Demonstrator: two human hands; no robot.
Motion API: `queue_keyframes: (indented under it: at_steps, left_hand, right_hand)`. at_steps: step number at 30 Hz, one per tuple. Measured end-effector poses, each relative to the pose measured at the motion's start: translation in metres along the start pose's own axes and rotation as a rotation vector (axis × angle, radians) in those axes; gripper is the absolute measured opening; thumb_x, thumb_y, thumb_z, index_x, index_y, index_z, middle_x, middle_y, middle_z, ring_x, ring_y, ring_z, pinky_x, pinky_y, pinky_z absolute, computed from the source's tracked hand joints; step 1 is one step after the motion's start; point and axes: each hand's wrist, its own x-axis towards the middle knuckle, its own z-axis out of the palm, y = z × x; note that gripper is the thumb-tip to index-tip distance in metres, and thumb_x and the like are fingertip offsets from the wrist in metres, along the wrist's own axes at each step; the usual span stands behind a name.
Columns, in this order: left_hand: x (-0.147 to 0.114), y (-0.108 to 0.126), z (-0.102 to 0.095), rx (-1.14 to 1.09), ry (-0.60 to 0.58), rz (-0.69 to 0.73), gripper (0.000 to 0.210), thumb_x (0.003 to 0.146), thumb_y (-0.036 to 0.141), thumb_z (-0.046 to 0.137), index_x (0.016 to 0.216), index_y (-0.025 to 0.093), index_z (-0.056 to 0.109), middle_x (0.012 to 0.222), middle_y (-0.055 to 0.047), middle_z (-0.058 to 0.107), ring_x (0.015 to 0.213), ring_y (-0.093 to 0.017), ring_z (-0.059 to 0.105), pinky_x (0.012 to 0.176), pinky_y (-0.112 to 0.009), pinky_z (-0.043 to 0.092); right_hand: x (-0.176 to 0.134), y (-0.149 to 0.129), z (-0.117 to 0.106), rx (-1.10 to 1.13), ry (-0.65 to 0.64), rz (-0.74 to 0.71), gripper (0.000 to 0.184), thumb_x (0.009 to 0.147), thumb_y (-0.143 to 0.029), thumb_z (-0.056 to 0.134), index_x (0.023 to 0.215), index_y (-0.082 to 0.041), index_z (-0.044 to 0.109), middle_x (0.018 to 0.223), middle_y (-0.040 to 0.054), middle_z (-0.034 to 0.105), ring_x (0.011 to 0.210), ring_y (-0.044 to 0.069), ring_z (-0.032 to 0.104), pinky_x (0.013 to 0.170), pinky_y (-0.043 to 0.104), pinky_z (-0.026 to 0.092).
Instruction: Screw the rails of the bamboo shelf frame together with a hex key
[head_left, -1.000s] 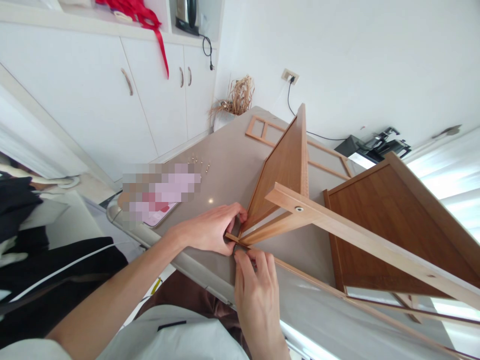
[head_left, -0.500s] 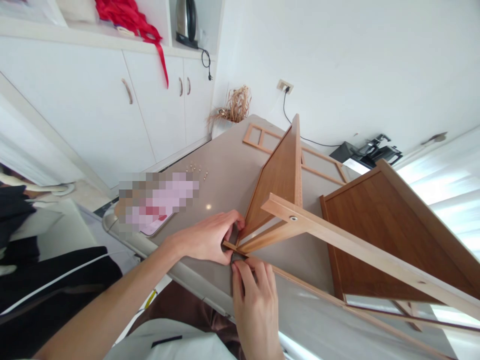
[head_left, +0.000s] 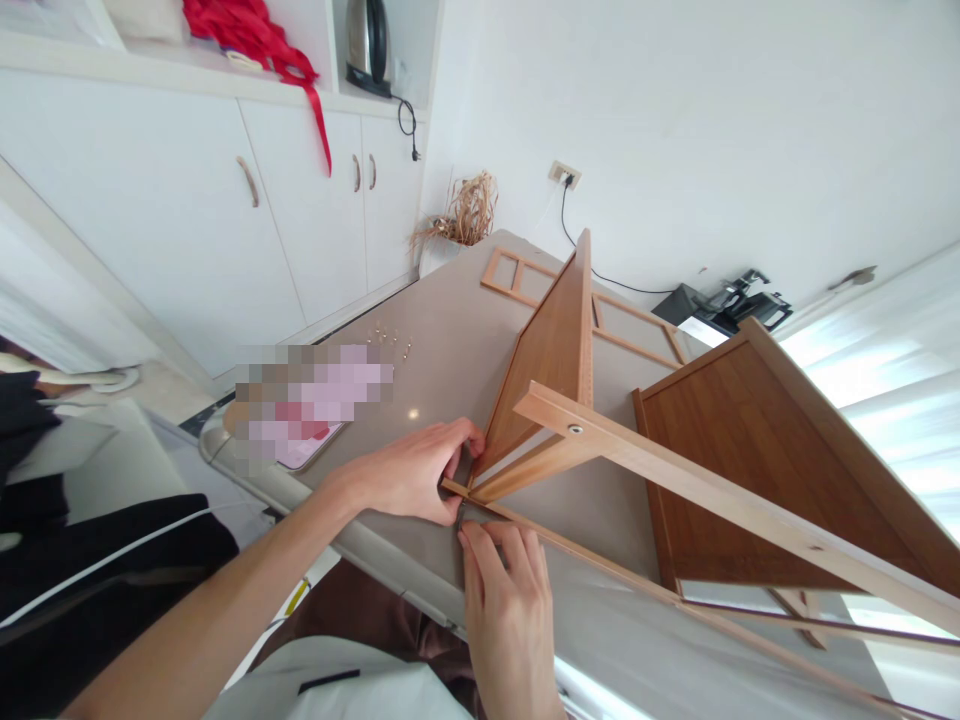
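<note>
A partly assembled wooden shelf unit lies on its side on the table, with a brown panel [head_left: 555,350] standing up and a pale leg rail [head_left: 697,470] slanting to the right. My left hand [head_left: 420,470] curls around the near lower corner of this wooden frame [head_left: 459,488], thumb and fingers closed on it. Just below that corner my right hand [head_left: 510,590] is closed, fingertips pinched together. Whatever lies between its fingertips is too small and hidden to name. A metal bolt head [head_left: 575,429] shows in the leg rail.
Small metal fasteners [head_left: 394,342] lie on the table [head_left: 442,330] beside a blurred-out phone-like object [head_left: 330,400]. A thin wooden frame [head_left: 637,330] lies behind the panel. A second brown panel [head_left: 765,470] stands at right. Black equipment [head_left: 739,300] is by the wall.
The whole view has shifted slightly. My right fingertips have turned a little at the corner, while my left hand keeps its grip on the frame.
</note>
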Motion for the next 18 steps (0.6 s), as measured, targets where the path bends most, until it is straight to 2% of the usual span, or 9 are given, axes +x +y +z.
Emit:
queue_keyframes:
  at_steps: [18]
  left_hand:
    - [0.0,0.0029,-0.002,-0.016,0.001,0.02,0.052,0.066,0.021,0.067,0.114,0.023,0.048,0.101,0.0,0.061,0.084,-0.018,0.059,0.076,-0.03,0.048]
  right_hand:
    - [0.0005,0.0029,0.0028,-0.064,-0.032,-0.019,0.025,0.101,-0.007,0.048,0.104,-0.02,0.069,0.088,0.0062,0.059,0.08,0.02,0.052,0.073,0.033,0.043]
